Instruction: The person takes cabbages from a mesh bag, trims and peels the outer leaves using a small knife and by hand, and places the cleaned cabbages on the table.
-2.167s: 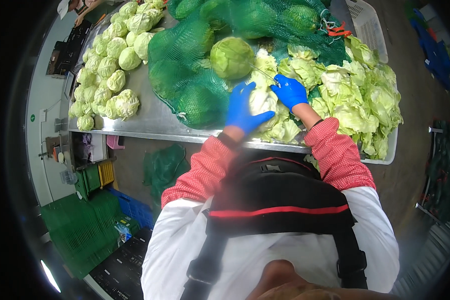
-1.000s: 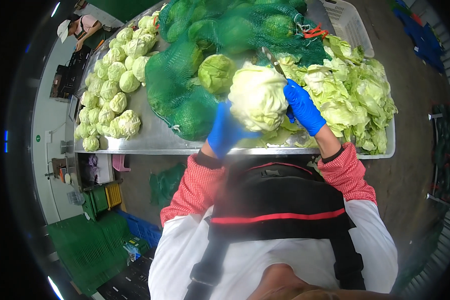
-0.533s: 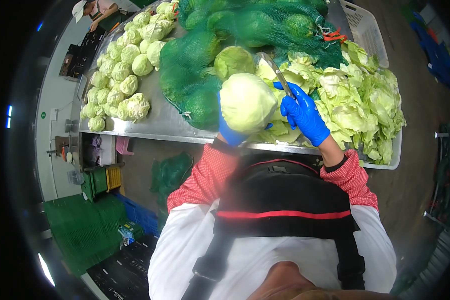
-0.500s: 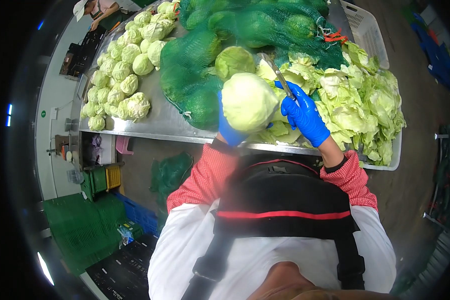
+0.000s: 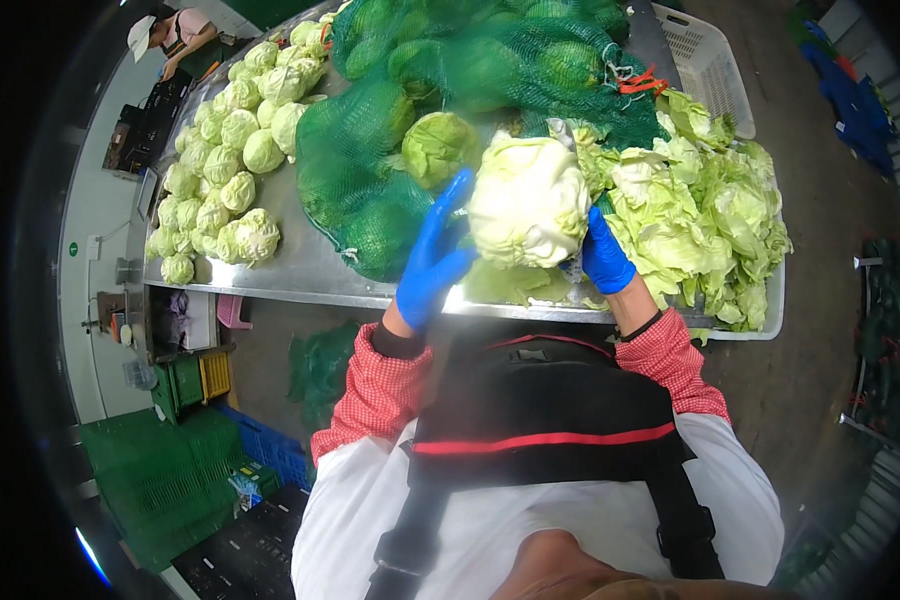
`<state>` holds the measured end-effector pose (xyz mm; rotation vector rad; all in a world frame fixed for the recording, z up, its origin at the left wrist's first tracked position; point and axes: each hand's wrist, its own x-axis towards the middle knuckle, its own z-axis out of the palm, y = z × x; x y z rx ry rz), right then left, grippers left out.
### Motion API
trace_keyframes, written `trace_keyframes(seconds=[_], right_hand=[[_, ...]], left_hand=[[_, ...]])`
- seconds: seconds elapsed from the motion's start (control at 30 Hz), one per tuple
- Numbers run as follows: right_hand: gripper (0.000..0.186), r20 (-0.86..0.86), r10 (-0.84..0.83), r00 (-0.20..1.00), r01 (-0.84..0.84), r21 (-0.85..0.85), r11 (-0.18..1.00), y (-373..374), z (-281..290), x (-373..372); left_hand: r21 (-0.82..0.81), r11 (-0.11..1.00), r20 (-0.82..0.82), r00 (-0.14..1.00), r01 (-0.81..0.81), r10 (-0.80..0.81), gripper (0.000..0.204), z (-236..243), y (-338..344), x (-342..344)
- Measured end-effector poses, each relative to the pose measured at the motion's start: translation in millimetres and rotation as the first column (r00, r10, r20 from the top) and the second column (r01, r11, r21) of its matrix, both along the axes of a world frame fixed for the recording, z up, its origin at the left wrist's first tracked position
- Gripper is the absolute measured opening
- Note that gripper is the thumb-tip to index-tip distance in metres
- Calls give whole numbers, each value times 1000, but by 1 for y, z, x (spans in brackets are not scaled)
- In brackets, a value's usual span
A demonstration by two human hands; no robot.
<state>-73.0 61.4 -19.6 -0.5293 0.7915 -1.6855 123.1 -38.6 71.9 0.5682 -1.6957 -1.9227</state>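
Above metal table (image 5: pixel 292 225), pale cabbage (image 5: pixel 530 205) is being positioned against right hand (image 5: pixel 606 258), no longer being cradled by left hand (image 5: pixel 432 265), now being spread open just beside it. Right grip is being hidden, cannot be told. Seemingly, cabbage is being turned.

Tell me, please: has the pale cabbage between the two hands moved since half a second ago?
Yes. The pale cabbage has shifted right, judged against the greener loose cabbage behind it.
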Motion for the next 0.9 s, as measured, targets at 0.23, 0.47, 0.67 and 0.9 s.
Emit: trace_keyframes(seconds=[0.23, 0.47, 0.67, 0.9], right_hand=[[61, 120, 66, 991, -67, 9, 998, -2, -16, 2], [49, -122, -9, 993, 1, -65, 998, -42, -41, 15], [59, 677, 396, 621, -197, -354, 914, -69, -40, 24], [55, 193, 289, 938, -275, -96, 957, -131, 30, 86]], left_hand=[[-16, 1000, 33, 999, 20, -19, 94, 3, 6, 8], [197, 979, -140, 986, -56, 84, 86, 5, -15, 25], [226, 963, -112, 978, -145, 174, 79, 11, -51, 60], [335, 940, -197, 971, -64, 137, 83, -10, -97, 89]])
